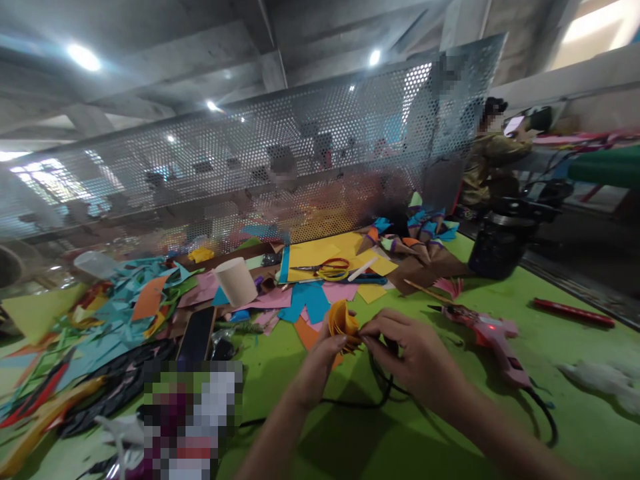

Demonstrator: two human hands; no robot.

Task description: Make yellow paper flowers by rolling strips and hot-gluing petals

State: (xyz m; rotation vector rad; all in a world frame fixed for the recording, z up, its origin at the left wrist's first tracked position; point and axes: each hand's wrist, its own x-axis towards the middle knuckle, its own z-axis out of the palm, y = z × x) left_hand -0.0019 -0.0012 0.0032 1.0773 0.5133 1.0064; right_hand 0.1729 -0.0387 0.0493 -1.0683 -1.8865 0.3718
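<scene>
Head view: left hand (pixel 320 357) has a layered, curled yellow-orange paper piece (pixel 342 319) gripped over the flat green tabletop (pixel 555 347), right hand (pixel 409 339) pinching its edge. Curling looks mostly done, but loose layers suggest it's only partway finished.

passage: between glue gun (pixel 489 328), red pen (pixel 573 313) | below right hand (pixel 413 340): black cable (pixel 356 403)
</scene>
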